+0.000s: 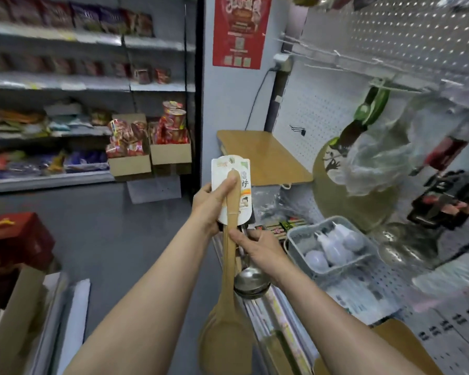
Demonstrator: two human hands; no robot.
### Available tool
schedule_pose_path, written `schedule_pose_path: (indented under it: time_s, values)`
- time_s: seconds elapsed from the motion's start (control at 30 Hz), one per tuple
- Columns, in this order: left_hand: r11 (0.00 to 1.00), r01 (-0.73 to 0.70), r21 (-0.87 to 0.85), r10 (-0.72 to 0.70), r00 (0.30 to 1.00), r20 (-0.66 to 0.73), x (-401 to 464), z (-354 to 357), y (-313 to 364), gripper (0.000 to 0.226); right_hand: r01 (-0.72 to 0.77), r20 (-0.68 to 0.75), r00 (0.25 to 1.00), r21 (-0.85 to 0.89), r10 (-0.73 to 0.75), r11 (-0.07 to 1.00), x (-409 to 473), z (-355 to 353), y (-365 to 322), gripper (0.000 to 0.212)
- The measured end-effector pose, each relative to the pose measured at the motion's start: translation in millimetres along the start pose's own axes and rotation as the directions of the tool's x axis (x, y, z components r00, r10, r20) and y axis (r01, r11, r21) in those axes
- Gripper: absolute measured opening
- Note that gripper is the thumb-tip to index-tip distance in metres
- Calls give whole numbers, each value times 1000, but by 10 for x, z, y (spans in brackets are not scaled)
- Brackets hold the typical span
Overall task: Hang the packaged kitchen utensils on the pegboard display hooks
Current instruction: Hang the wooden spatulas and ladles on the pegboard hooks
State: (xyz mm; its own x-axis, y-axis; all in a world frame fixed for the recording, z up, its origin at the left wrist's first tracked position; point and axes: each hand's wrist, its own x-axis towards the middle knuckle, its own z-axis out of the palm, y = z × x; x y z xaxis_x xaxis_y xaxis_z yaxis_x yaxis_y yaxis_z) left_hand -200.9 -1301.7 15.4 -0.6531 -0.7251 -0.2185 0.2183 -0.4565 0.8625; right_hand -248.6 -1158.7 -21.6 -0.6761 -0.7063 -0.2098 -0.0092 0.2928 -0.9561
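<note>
Between the two forearms, held up in front of the grey wall, a wooden spatula [229, 266] hangs blade-down with a white printed card [232, 189] fixed round the top of its handle. The left hand [214, 205] grips that card from the left side, fingers curled behind it and the thumb laid up the front along the handle, so the hand is closed firmly on the package. Just below the card, the right hand [257, 246] closes on the shaft, its thumb and forefinger pinching the wood; its other fingers are curled round the handle of a steel ladle [251, 280], whose bowl hangs beside the spatula at the right wrist. How tightly those lower fingers hold the ladle cannot be told. Neither utensil is on a hook: both sit well apart from the white pegboard [401, 31] at upper right, where bare wire hooks [322, 54] stick out. Lower on that board hang a green-handled wooden board [355, 158] and a clear plastic bag [377, 158]. A grey basket [293, 236] of white bulbs sits near the right hand, and a wooden shelf [266, 158] juts out behind the card.
</note>
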Motion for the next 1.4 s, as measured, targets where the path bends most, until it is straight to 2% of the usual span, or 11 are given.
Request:
schedule_pose_path:
  time_s: [0.17,0.33,0.47,0.63,0.8,0.93,1.07,1.13,1.27,1.4]
  values:
    - [1000,-1,26,1,1000,28,1244,-264,286,31,0,-22,1000,21,0,1000,1206,388,-196,46]
    - [995,41,93,-49,995,83,2405,-478,665,50,-30,-95,995,98,39,995,2283,826,-440,34]
    - [990,78,117,-89,992,90,3168,-528,921,52,-31,-133,990,107,45,994,2958,1036,-668,31]
    - [983,123,139,-141,981,130,4009,-398,976,50,-63,-176,981,133,86,989,3824,997,-674,44]
    - [980,140,145,-156,981,111,4976,-211,919,53,-82,-163,981,116,100,990,4772,821,-703,49]
    - [977,108,186,-131,984,118,5740,239,929,50,-51,-188,979,129,75,990,5567,487,-774,63]
    - [972,118,202,-152,975,162,6351,743,951,46,-62,-213,973,141,91,988,6177,23,-943,39]
    - [970,137,202,-171,972,160,6616,952,961,41,-71,-220,970,139,101,988,6422,-172,-1035,40]
    - [961,153,230,-201,959,201,7079,1328,896,45,-84,-246,961,174,125,981,6815,-457,-1083,32]
    - [954,170,247,-234,937,258,7500,1668,703,48,-92,-304,941,188,147,978,7136,-750,-1005,40]
